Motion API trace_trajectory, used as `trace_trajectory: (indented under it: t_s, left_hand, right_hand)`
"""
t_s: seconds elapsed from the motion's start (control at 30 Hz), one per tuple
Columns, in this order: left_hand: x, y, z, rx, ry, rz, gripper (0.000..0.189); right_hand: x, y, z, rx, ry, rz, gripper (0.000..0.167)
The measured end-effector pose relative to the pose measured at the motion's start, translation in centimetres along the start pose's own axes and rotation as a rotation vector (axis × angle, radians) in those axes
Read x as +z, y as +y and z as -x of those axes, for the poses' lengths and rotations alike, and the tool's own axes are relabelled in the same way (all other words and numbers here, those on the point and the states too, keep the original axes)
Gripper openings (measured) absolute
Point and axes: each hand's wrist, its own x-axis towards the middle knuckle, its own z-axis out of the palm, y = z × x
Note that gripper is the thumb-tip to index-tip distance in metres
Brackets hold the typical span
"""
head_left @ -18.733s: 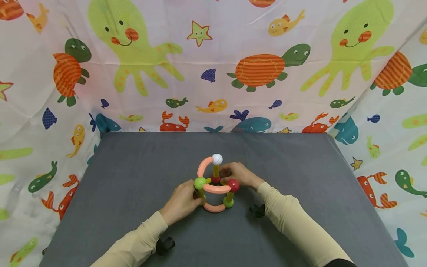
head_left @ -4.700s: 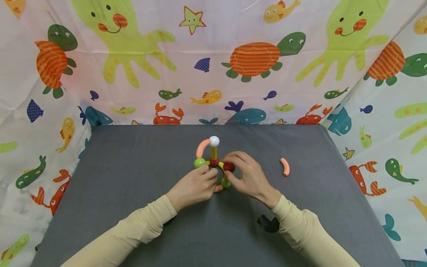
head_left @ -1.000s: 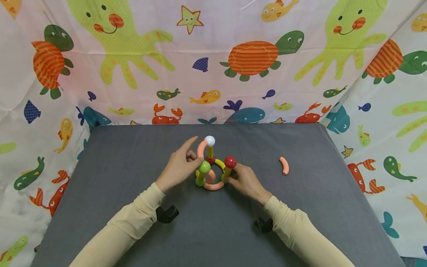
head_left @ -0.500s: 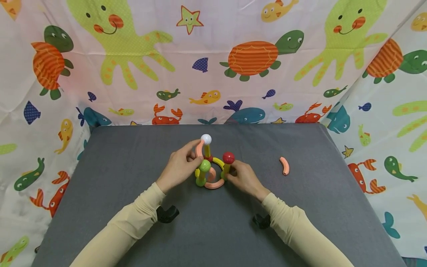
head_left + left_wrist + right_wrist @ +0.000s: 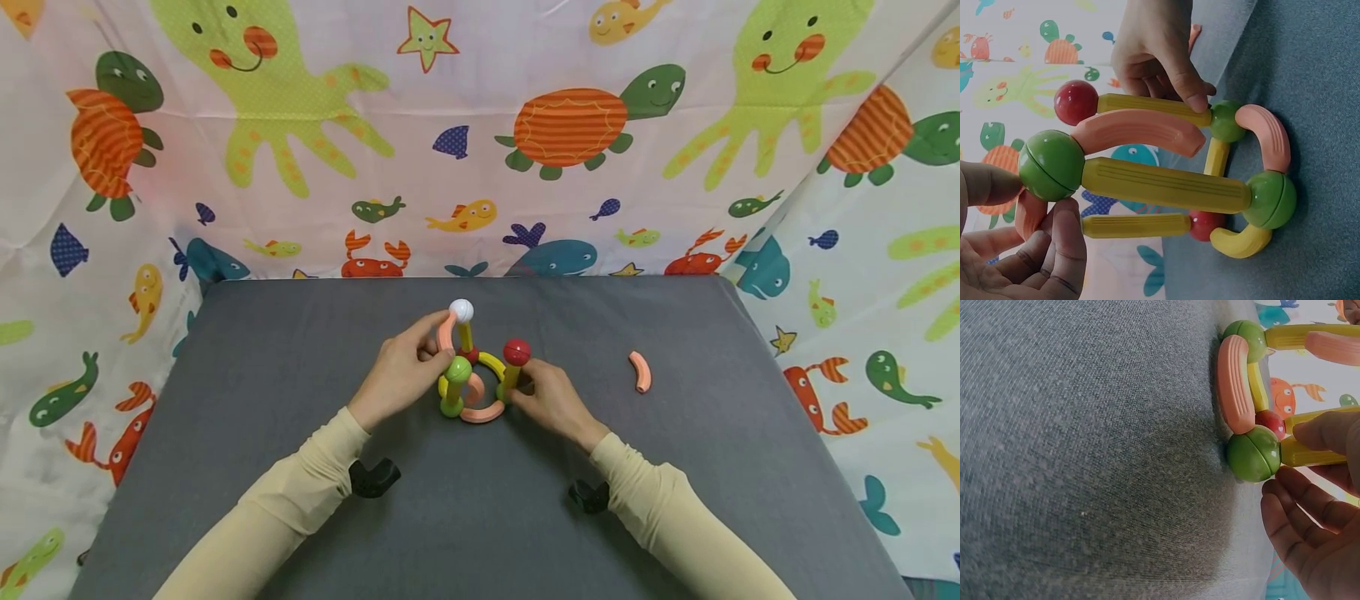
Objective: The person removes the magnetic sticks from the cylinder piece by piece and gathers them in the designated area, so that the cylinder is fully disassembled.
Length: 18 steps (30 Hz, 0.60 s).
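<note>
A magnetic stick-and-ball toy (image 5: 482, 413) stands on the table: a ring of curved sticks and balls bears three yellow uprights. White (image 5: 461, 311), green (image 5: 458, 369) and red (image 5: 517, 352) balls top them. My left hand (image 5: 401, 367) pinches an upper pink curved stick (image 5: 1030, 215), which links white to green; its fingertips also touch the green ball. From that ball a second pink curved stick (image 5: 1141, 128) reaches inward, its far end free. My right hand (image 5: 553, 402) grips the yellow upright stick (image 5: 1310, 452) under the red ball, low near the lower green ball (image 5: 1254, 454).
A loose pink curved stick (image 5: 640, 372) lies on the grey table (image 5: 480, 525), right of the toy. Behind the table and along its sides hangs a curtain (image 5: 315, 242) printed with sea animals. A black wrist mount (image 5: 373, 478) sits under each forearm.
The left index finger has come in from pointing away to the pink stick's upper end by the white ball. The toy's top has shifted slightly left and back. Earlier, a pink stick bridged green and red.
</note>
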Motion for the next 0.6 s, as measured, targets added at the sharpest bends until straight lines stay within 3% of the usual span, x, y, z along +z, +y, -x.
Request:
trace_trajectory:
  t_s: [0.27, 0.37, 0.47, 0.53, 0.6]
  left_hand:
    - [0.0, 0.0, 0.0, -0.002, -0.001, 0.002, 0.059]
    - [-0.1, 0.1, 0.2, 0.026, 0.065, -0.059, 0.06]
    - [-0.1, 0.7, 1.2, 0.14, 0.239, -0.169, 0.049]
    - [0.3, 1.5, 2.2, 0.264, 0.358, -0.213, 0.033]
    - [1.2, 2.3, 3.4, 0.386, 0.389, -0.239, 0.016]
  right_hand:
    - [0.0, 0.1, 0.0, 0.015, -0.004, -0.008, 0.027]
    - [-0.3, 0.0, -0.1, 0.035, -0.018, -0.007, 0.031]
    - [-1.1, -0.2, 0.0, 0.047, -0.03, -0.004, 0.04]
    - [-2.0, -0.4, 0.1, 0.052, -0.035, -0.006, 0.047]
    - [-3.1, -0.7, 0.1, 0.039, -0.034, -0.006, 0.053]
